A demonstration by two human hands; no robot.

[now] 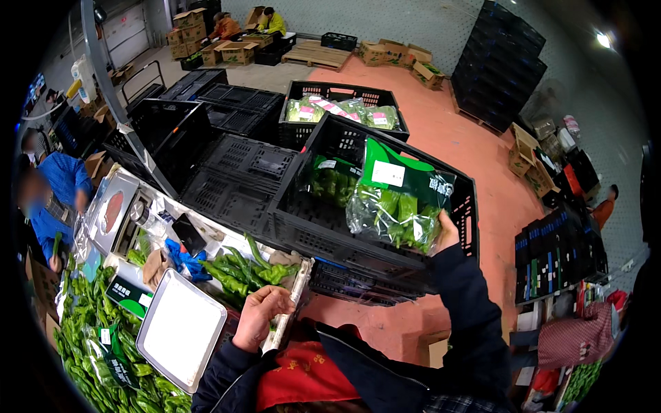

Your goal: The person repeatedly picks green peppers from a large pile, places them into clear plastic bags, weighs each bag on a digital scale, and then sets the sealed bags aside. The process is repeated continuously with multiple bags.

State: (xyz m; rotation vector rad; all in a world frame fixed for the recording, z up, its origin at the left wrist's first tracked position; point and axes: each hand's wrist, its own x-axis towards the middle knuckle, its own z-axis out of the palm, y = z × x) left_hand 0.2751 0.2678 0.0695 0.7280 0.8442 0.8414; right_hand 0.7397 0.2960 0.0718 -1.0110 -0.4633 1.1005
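My right hand [447, 235] grips the lower right edge of a clear bag of green peppers [407, 210], which has a green printed top and a white label. The bag is held over a black plastic crate [303, 221]. Another bag of green peppers [333, 180] lies inside that crate. Close to the table edge, my left hand [264, 318] has its fingers curled in, and nothing shows in them. Just beyond it lie loose long green peppers [241, 272]. A white metal tray [182, 329] sits to the left of this hand, on a heap of peppers [82, 344].
A crate of bagged greens [403, 118] stands behind, with stacked black crates [241, 165] left of it. A weighing scale [113, 213] and blue gloves [186, 260] are on the table. A person in blue [62, 182] works at far left; a metal post [103, 69] rises there.
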